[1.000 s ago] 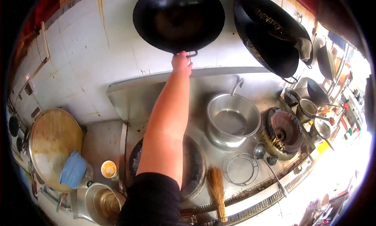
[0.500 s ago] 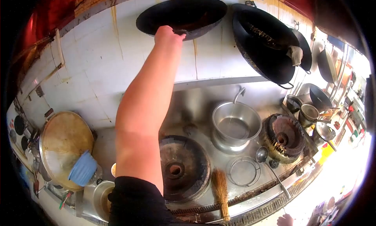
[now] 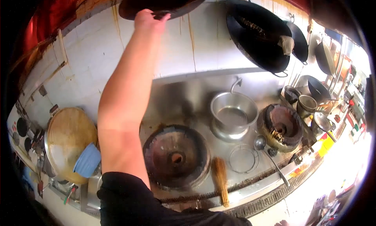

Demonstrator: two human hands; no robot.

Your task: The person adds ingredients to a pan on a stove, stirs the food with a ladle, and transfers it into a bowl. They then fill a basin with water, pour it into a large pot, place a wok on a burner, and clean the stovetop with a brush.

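Note:
At the top of the head view, my left hand (image 3: 150,20) is closed on the near edge of a large dark wok (image 3: 166,0), at its loop handle. The wok is raised against the tiled wall, its upper part cut off by the frame. My left arm stretches up over the stove, left of a round burner (image 3: 177,158). Only a sliver of my right hand (image 3: 282,223) shows at the bottom edge, far from the wok; its fingers cannot be made out.
More woks (image 3: 256,38) hang on the wall at right. On the steel counter stand a metal basin (image 3: 234,112), a second burner (image 3: 282,122), a bamboo brush (image 3: 220,181), a wire ring (image 3: 243,158) and a ladle (image 3: 260,142). A blue bowl (image 3: 87,161) tilts on a round lid (image 3: 70,136).
My left hand and the wok have moved up and left in the view, the wok now partly out of frame. My right hand has sunk lower at the bottom edge. The whole view has shifted slightly.

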